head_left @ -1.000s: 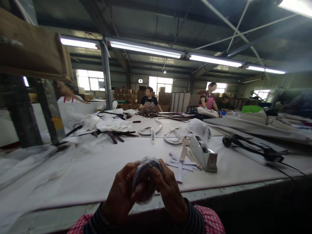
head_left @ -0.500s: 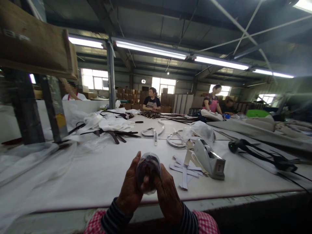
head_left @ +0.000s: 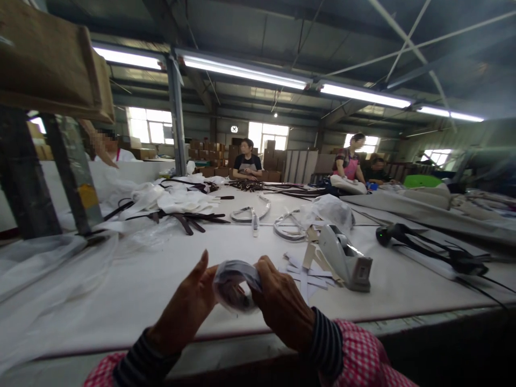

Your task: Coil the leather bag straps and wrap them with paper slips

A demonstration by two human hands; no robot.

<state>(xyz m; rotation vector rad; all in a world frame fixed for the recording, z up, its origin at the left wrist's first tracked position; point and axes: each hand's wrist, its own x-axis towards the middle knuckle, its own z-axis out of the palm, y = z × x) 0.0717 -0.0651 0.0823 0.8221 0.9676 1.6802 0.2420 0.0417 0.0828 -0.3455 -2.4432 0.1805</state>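
A rolled-up strap in thin clear wrapping (head_left: 236,285) forms a ring between my hands, just above the table's near side; through its hole the white tabletop shows. My right hand (head_left: 282,301) grips the ring's right side, its fingers bent over the rim. On the left side, my left hand (head_left: 189,303) supports the ring with its thumb raised off it; some of those fingers are hidden behind the roll. Right of my hands lie white paper strips (head_left: 308,277) and a grey tape dispenser (head_left: 346,258).
Beyond lie wrapped curved straps (head_left: 252,215), dark straps (head_left: 189,220) and crumpled white wrapping (head_left: 177,199). A black device with cables (head_left: 431,250) rests at right. Metal posts (head_left: 70,172) and a brown box (head_left: 52,64) stand close at left. Several people work across the table.
The roll has turned so its hole now shows. My left hand has shifted left and loosened around it, while my right hand has moved up onto the rim.
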